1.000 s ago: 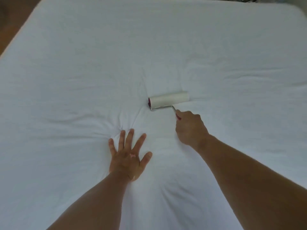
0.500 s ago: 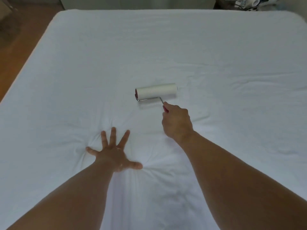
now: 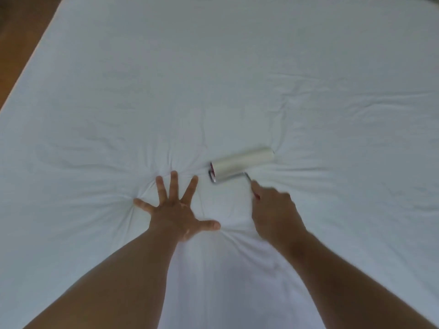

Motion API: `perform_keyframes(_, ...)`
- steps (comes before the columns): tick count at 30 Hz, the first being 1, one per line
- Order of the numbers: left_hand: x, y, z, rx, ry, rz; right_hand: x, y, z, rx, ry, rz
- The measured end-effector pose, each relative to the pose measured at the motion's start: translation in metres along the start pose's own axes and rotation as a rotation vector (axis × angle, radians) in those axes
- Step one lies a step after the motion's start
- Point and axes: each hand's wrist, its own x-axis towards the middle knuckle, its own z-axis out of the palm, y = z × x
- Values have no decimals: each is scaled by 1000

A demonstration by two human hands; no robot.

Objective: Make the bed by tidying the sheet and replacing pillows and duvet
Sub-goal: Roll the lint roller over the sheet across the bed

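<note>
A white fitted sheet [image 3: 213,79] covers the whole mattress and fills most of the view. Creases fan out around my left hand [image 3: 177,210], which presses flat on the sheet with fingers spread wide. Just to its right my right hand [image 3: 275,214] grips the red handle of a lint roller [image 3: 242,166]. The roller's white drum lies on the sheet, slightly tilted, a short way ahead of my right hand. No pillows or duvet are in view.
Brown wooden floor [image 3: 21,32] shows along the bed's left edge. The bed's far right corner [image 3: 427,5] curves off at the top right, with something dark beyond it.
The roller has come back toward me, close beside my left hand's fingers. My left hand stays pressed flat with fingers spread. The camera has tipped down, hiding the far edge.
</note>
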Motion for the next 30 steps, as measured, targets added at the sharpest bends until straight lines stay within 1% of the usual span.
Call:
perform_keyframes(1, 0, 0, 1, 9, 16, 2, 21, -7, -2, -9, 59, -34)
perform_keyframes(3, 1, 1, 5, 28, 40, -1, 52, -18, -7, 90, 20, -13)
perform_keyframes(5, 2, 0, 7, 45, 56, -3, 55, -19, -7, 136, 1, 3)
perform_keyframes(7, 2, -1, 7, 49, 51, -2, 22, -7, 1, 177, -13, 26)
perform_keyframes(9, 3, -2, 9, 37, 61, 9, -37, 10, 7, 209, -40, 106)
perform_keyframes(12, 1, -3, 9, 44, 80, 17, -109, 29, 14, 224, -137, 219)
perform_keyframes(14, 0, -3, 9, 46, 87, 19, -116, 27, 16, 220, -131, 227)
perform_keyframes(17, -1, -3, 8, 30, 107, 30, -78, 11, 18, 161, -66, 153)
perform_keyframes(19, -8, -7, 14, 51, 170, 46, -46, 2, 16, 148, -39, 110)
perform_keyframes(21, -19, -15, 27, 105, 309, 88, -38, -1, 12, 150, -33, 105)
perform_keyframes(24, -44, -35, 55, 124, 457, 162, -85, 11, 22, 160, -7, 107)
perform_keyframes(26, -65, -45, 72, 107, 496, 195, -137, 21, 30, 211, -24, 173)
perform_keyframes(28, -79, -50, 85, 92, 509, 206, -177, 25, 33, 268, -92, 272)
perform_keyframes(30, -83, -52, 90, 91, 499, 190, -185, 21, 31, 258, -115, 297)
